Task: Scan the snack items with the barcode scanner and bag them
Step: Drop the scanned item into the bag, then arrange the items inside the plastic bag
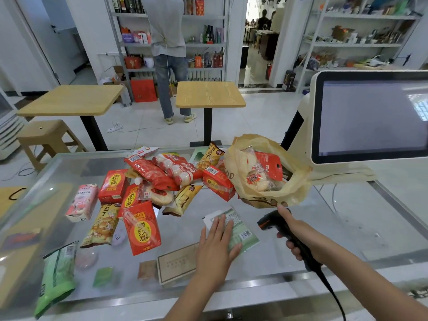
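The left hand (217,242) lies flat on a pale green snack packet (246,238) on the glass counter (347,228), fingers straight and slightly apart. At its 3 o'clock, the right hand (295,235) has its fingers curled round the handle of the black barcode scanner (269,220), forefinger stretched along the top. The tan plastic bag (298,191) stands open at 1 o'clock with packets inside. The snack pile (162,177) sits at 11 o'clock.

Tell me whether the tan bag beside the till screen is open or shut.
Open. The tan bag has its mouth gaping upward with the rim spread wide, and snack packets lie visible inside it.
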